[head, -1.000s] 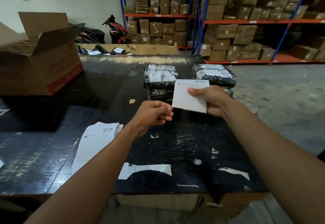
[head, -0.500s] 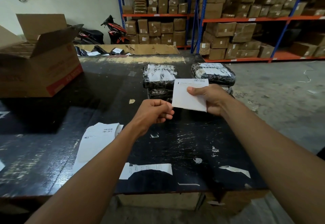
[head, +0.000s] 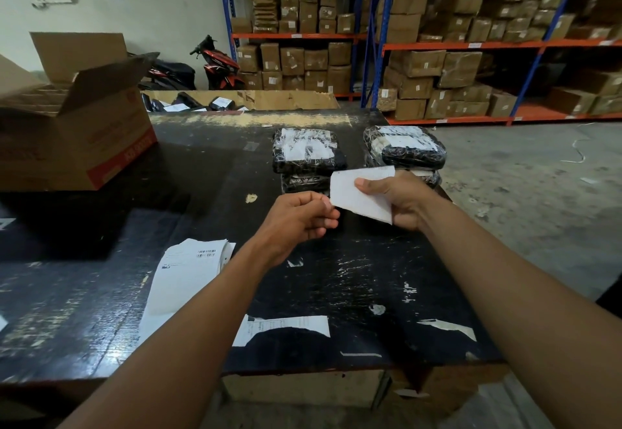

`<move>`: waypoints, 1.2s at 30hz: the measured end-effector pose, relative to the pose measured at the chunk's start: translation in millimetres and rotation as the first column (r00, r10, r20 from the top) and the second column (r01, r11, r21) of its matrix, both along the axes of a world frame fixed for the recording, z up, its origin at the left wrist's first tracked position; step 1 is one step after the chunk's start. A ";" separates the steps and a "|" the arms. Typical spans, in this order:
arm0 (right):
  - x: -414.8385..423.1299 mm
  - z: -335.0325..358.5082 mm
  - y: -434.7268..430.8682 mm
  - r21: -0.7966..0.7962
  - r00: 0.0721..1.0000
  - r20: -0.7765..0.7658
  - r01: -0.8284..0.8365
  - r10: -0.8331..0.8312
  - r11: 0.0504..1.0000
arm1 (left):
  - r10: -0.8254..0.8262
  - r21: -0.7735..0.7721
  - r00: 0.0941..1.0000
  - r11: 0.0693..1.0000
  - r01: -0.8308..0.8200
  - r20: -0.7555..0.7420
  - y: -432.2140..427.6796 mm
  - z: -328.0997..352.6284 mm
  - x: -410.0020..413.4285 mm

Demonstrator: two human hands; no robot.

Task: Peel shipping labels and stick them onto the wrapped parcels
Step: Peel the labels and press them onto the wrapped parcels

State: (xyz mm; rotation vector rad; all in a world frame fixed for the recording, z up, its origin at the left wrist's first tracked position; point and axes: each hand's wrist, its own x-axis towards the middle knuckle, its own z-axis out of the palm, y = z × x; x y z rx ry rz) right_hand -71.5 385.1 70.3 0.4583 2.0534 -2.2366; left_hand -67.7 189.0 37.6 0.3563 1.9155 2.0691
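My right hand (head: 397,203) grips a white shipping label (head: 356,194) above the black table, its blank back toward me and tilted flat. My left hand (head: 299,218) has curled fingers and pinches the label's left corner. Behind the label stand two stacks of black wrapped parcels: the left stack (head: 308,151) and the right stack (head: 405,146), each with a white label on its top parcel. A pile of unpeeled shipping labels (head: 188,270) lies on the table by my left forearm.
The black table (head: 353,280) carries torn label scraps (head: 286,326). An open cardboard box (head: 74,119) stands at the left. A bin with wrapped parcels (head: 215,102) sits behind the table. Shelves of brown boxes (head: 437,68) fill the back right.
The label has tilted from upright toward flat and dropped a little. My left hand has moved up and right to meet its left corner.
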 end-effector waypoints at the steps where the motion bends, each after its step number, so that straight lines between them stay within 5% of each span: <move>1: 1.5 -0.8 -1.0 0.014 1.000 0.010 -0.004 0.004 1.000 | -0.002 0.048 1.000 0.999 0.001 0.021 1.2 1.1 0.2; 8: 3.7 -3.7 -12.5 0.055 0.996 0.083 -0.032 0.027 0.998 | 0.036 0.240 0.998 0.969 -0.048 0.056 12.4 12.6 1.6; 18: 2.6 2.6 -17.5 0.414 0.995 0.032 -0.095 0.090 0.905 | 0.103 0.268 0.993 0.957 -0.113 0.052 13.3 15.0 -2.9; 24: 6.8 13.8 -18.9 0.314 0.949 -0.244 -0.117 0.199 0.942 | 0.127 0.215 0.990 0.967 -0.136 0.055 9.6 13.2 -2.4; 36: 20.4 27.6 -19.7 0.377 0.929 -0.167 -0.249 0.330 0.892 | 0.158 0.158 0.987 0.974 -0.161 0.032 6.9 9.7 1.4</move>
